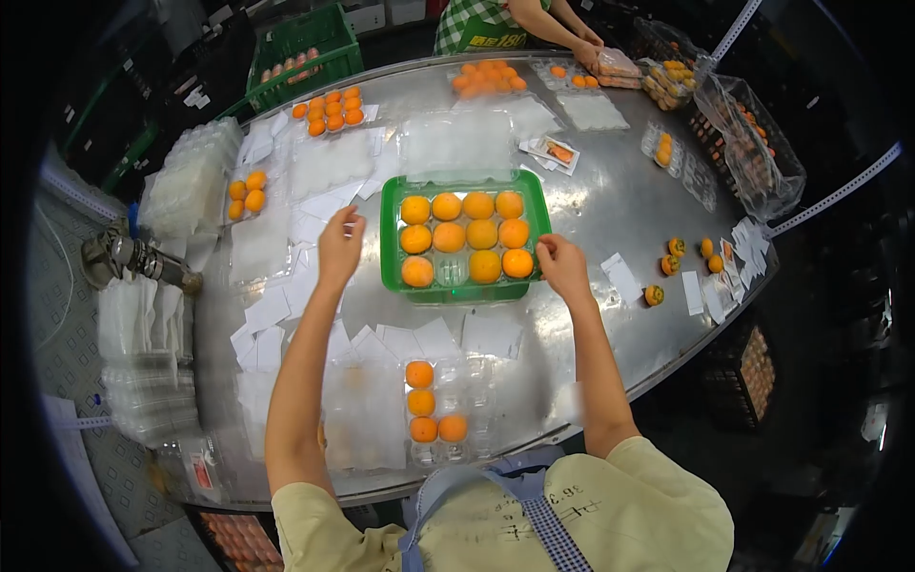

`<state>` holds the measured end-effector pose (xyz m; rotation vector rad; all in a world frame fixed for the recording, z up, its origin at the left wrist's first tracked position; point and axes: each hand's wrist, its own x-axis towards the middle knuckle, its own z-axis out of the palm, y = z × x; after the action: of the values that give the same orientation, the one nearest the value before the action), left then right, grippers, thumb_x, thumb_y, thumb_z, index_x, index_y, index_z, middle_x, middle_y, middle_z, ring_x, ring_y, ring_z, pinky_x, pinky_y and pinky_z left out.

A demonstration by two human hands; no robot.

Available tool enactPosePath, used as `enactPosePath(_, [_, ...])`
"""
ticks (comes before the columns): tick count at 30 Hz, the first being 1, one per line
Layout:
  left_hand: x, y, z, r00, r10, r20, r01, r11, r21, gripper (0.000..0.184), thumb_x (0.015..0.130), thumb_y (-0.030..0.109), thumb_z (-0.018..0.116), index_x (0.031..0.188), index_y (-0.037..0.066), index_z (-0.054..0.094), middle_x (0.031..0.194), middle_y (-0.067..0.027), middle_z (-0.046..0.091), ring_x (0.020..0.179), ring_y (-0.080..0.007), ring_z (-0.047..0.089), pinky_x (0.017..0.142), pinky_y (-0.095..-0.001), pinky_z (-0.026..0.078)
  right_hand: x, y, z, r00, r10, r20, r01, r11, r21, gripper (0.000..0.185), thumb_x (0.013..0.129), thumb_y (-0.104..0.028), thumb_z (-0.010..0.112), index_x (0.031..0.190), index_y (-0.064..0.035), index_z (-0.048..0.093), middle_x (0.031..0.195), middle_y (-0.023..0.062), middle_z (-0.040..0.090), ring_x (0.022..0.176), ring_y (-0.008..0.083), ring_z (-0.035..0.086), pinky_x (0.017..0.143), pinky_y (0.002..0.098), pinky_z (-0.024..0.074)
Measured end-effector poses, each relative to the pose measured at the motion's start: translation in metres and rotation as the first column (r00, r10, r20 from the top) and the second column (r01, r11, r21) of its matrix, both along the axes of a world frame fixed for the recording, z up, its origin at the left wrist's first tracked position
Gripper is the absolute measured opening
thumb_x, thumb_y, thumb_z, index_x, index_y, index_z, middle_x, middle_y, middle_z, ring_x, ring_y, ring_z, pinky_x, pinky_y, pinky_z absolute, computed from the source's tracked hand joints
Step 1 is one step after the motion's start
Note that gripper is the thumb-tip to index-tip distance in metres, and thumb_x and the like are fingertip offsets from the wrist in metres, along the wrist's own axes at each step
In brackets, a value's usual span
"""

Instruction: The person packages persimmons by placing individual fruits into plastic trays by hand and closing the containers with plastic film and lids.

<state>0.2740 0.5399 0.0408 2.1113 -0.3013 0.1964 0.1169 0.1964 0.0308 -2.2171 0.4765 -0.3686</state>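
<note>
In front of me stands a green basket (389, 270) with a clear tray of orange persimmons (449, 236) on it. One compartment (450, 271) in the tray's nearest row holds no fruit. My left hand (340, 248) is just left of the basket, its fingers loosely bent and apart, holding nothing visible. At the basket's right edge, my right hand (562, 265) has its thumb and fingers drawn together by the rim; what lies between them is hidden. Closer to my body, another clear tray (481, 410) holds several persimmons (421, 402) in its left part.
Stacked clear trays (195, 176) stand at left. Loose persimmons (654, 296) and white cards (621, 278) lie on the metal table (591, 210) at right. Across it, a co-worker's hands (583, 52) handle a package. A lined crate (753, 143) stands at far right.
</note>
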Motion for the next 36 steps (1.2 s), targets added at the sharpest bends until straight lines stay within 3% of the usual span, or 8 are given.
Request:
enactPosePath(3, [0.026, -0.041, -0.01, 0.999, 0.006, -0.052, 0.004, 0.982, 0.191, 0.041, 0.087, 0.03, 0.058, 0.114, -0.001, 0.059, 0.098, -0.0164, 0.066, 0.083, -0.0274, 0.065, 0.075, -0.0352, 0.05, 0.006, 0.004, 0.007, 0.987, 0.057, -0.149, -0.061, 0.998, -0.022, 0.027, 0.083, -0.02, 0.059, 0.096, 0.0033, 0.065, 0.085, 0.0199, 0.067, 0.081, 0.0301, 0.066, 0.072, 0.0369, 0.0517])
enactPosePath(7, [0.048, -0.07, 0.013, 0.994, 0.106, -0.041, -0.071, 0.859, 0.507, 0.035, 0.088, 0.034, 0.053, 0.099, 0.004, 0.067, 0.094, -0.0194, 0.066, 0.088, -0.0354, 0.062, 0.076, -0.0449, 0.049, 0.008, -0.001, 0.026, 0.962, 0.132, -0.241, -0.07, 0.966, 0.249, 0.028, 0.084, -0.02, 0.058, 0.095, 0.0056, 0.064, 0.079, 0.0194, 0.067, 0.059, 0.0251, 0.066, 0.062, 0.0339, 0.0525])
enactPosePath(10, [0.051, -0.086, 0.028, 0.994, 0.111, 0.017, -0.101, 0.812, 0.575, 0.032, 0.088, 0.033, 0.052, 0.096, 0.007, 0.069, 0.095, -0.0188, 0.066, 0.09, -0.0349, 0.062, 0.076, -0.0453, 0.049, 0.01, -0.002, 0.025, 0.962, 0.138, -0.234, -0.084, 0.97, 0.227, 0.029, 0.085, -0.019, 0.057, 0.095, 0.0065, 0.064, 0.077, 0.0189, 0.067, 0.051, 0.0218, 0.063, 0.057, 0.0323, 0.0518])
enactPosePath(14, [0.071, -0.095, 0.022, 0.942, 0.172, -0.287, 0.036, 0.8, 0.599, 0.036, 0.085, 0.041, 0.056, 0.096, 0.009, 0.069, 0.096, -0.0168, 0.067, 0.093, -0.0333, 0.063, 0.077, -0.0434, 0.049, 0.011, -0.004, 0.018, 0.966, 0.131, -0.224, -0.107, 0.987, 0.118, 0.029, 0.084, -0.022, 0.059, 0.094, 0.0048, 0.064, 0.08, 0.0176, 0.067, 0.073, 0.0276, 0.066, 0.069, 0.0365, 0.0509])
enactPosePath(17, [0.079, -0.096, 0.019, 0.938, 0.189, -0.29, 0.023, 0.801, 0.598, 0.041, 0.084, 0.046, 0.057, 0.091, 0.007, 0.068, 0.094, -0.0158, 0.067, 0.093, -0.033, 0.063, 0.079, -0.0429, 0.049, 0.009, 0.0, 0.021, 0.975, 0.08, -0.209, -0.061, 0.993, 0.1, 0.03, 0.083, -0.024, 0.06, 0.091, 0.0043, 0.064, 0.081, 0.0168, 0.067, 0.082, 0.0309, 0.064, 0.076, 0.0383, 0.0489])
enactPosePath(20, [0.101, -0.089, -0.011, 0.953, 0.063, -0.296, 0.062, 0.917, 0.395, 0.038, 0.087, 0.04, 0.056, 0.088, 0.002, 0.063, 0.09, -0.0149, 0.068, 0.082, -0.0284, 0.065, 0.069, -0.0392, 0.052, 0.012, -0.003, 0.009, 0.973, 0.112, -0.203, -0.072, 0.979, 0.192, 0.025, 0.085, -0.019, 0.059, 0.092, 0.0043, 0.061, 0.076, 0.0097, 0.063, 0.066, 0.0128, 0.061, 0.056, 0.0263, 0.0497])
enactPosePath(23, [0.083, -0.095, 0.006, 0.873, -0.014, -0.488, 0.01, 1.0, -0.011, 0.03, 0.089, 0.029, 0.055, 0.086, 0.0, 0.058, 0.085, -0.0138, 0.068, 0.07, -0.0202, 0.065, 0.054, -0.0325, 0.052, 0.01, -0.001, 0.009, 0.979, 0.124, -0.161, -0.027, 0.865, 0.501, 0.021, 0.086, -0.019, 0.06, 0.089, 0.0017, 0.059, 0.075, 0.005, 0.059, 0.064, 0.011, 0.058, 0.054, 0.0244, 0.0482])
enactPosePath(36, [-0.018, -0.111, 0.102, 0.913, -0.145, -0.382, 0.05, 0.968, -0.247, 0.026, 0.092, 0.029, 0.054, 0.091, 0.004, 0.054, 0.083, -0.0065, 0.066, 0.064, -0.0078, 0.057, 0.046, -0.0224, 0.046, -0.067, -0.036, 0.07, 0.998, 0.042, 0.042, -0.06, 0.723, 0.688, 0.018, 0.085, -0.019, 0.061, 0.089, -0.0017, 0.061, 0.078, 0.0023, 0.061, 0.063, 0.0076, 0.056, 0.056, 0.0203, 0.0463])
